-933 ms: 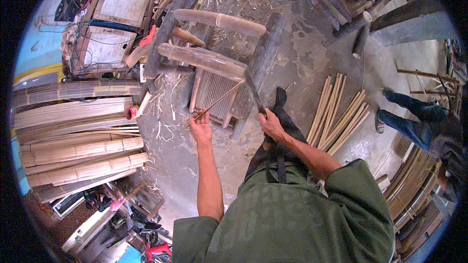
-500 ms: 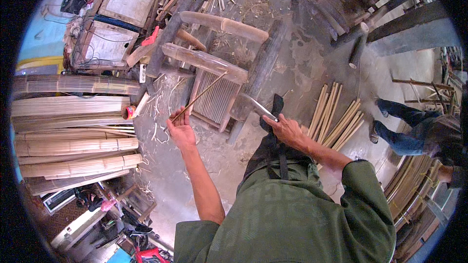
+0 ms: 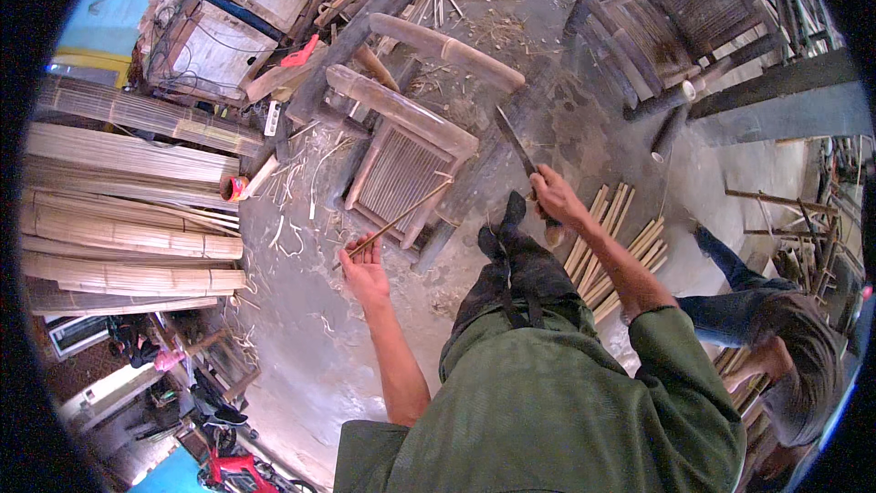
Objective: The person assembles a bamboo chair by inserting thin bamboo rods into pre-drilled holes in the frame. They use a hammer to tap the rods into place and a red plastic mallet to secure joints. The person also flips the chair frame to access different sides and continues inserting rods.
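In my left hand (image 3: 368, 276), palm turned up, a thin bamboo stick (image 3: 401, 218) lies held between the fingers and slants up to the right. Its far end passes over the slatted wooden frame (image 3: 394, 170) on the floor. My right hand (image 3: 557, 196) grips a long-bladed knife (image 3: 516, 141), its blade pointing forward and a little left, apart from the stick. The knife's handle is mostly covered by my fingers. A bundle of pale bamboo strips (image 3: 610, 233) lies just right of my right forearm.
Thick bamboo poles (image 3: 401, 110) form a low structure ahead of me. Rolled slatted blinds (image 3: 137, 228) are stacked at the left. Another person (image 3: 789, 338) bends over at the right. Dark slatted furniture (image 3: 675, 27) stands at the far right; shavings (image 3: 301, 187) litter the floor.
My right hand has swung the knife forward and away from my body, its blade now pointing more forward. The stick still sits in my left hand. The person at the right has bent into view.
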Demonstrator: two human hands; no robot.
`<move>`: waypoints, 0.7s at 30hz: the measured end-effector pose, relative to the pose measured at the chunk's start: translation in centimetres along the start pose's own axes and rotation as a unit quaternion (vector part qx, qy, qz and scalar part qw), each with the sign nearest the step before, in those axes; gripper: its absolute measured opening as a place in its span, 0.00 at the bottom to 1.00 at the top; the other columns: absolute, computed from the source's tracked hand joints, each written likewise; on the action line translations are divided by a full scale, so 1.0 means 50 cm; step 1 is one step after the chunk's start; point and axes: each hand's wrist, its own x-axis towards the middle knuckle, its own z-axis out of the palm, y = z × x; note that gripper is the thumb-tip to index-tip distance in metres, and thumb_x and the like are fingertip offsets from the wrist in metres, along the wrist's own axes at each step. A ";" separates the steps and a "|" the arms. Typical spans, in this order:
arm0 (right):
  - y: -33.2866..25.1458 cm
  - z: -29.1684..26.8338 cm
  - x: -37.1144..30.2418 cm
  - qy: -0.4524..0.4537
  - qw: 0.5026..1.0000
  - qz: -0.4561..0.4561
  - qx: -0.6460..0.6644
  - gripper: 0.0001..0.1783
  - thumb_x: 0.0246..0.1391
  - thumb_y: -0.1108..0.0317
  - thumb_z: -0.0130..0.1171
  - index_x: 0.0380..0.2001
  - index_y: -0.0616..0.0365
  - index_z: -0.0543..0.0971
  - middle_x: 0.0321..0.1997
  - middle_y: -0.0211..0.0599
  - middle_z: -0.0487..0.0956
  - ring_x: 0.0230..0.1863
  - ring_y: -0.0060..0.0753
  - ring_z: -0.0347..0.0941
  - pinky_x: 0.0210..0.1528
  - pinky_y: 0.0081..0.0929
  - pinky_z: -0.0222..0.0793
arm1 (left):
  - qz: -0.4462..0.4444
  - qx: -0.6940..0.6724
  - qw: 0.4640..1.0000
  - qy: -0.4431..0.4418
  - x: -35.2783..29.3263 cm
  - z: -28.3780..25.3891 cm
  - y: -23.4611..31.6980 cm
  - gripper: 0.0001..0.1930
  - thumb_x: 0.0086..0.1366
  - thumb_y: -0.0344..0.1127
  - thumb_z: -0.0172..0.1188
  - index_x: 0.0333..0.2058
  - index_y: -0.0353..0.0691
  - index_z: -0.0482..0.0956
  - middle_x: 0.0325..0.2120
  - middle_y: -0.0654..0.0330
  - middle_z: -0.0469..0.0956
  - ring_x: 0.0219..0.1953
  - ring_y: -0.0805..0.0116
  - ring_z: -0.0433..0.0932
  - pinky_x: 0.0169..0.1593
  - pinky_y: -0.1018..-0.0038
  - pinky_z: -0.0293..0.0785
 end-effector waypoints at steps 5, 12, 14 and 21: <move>0.025 -0.031 0.002 -0.079 0.988 0.057 0.120 0.29 0.65 0.56 0.43 0.67 0.48 0.55 0.24 0.30 0.67 0.17 0.21 0.63 0.19 0.25 0.63 | -0.004 -0.013 1.000 0.022 -0.016 -0.029 -0.017 0.18 0.70 0.46 0.45 0.39 0.34 0.68 0.40 0.47 0.73 0.49 0.47 0.74 0.57 0.55 0.71; 0.014 -0.004 -0.037 -0.088 0.980 0.082 0.161 0.31 0.65 0.52 0.45 0.68 0.45 0.54 0.24 0.28 0.67 0.17 0.20 0.63 0.19 0.25 0.64 | -0.017 -0.023 0.999 0.015 -0.026 -0.055 -0.032 0.17 0.71 0.46 0.44 0.39 0.35 0.67 0.40 0.49 0.73 0.49 0.48 0.74 0.56 0.57 0.71; 0.058 0.021 -0.035 -0.115 0.986 0.043 0.117 0.30 0.65 0.53 0.44 0.67 0.47 0.56 0.28 0.30 0.71 0.19 0.20 0.64 0.21 0.25 0.64 | -0.025 -0.022 0.999 0.022 -0.025 -0.048 -0.039 0.16 0.71 0.46 0.44 0.39 0.35 0.67 0.40 0.48 0.73 0.49 0.48 0.74 0.56 0.56 0.72; 0.037 0.058 -0.073 -0.030 0.996 0.034 0.079 0.27 0.65 0.59 0.42 0.65 0.49 0.60 0.30 0.23 0.70 0.25 0.17 0.66 0.23 0.20 0.65 | -0.013 -0.032 0.999 -0.030 -0.031 -0.022 -0.033 0.16 0.70 0.45 0.46 0.38 0.35 0.67 0.39 0.48 0.74 0.48 0.48 0.75 0.55 0.55 0.73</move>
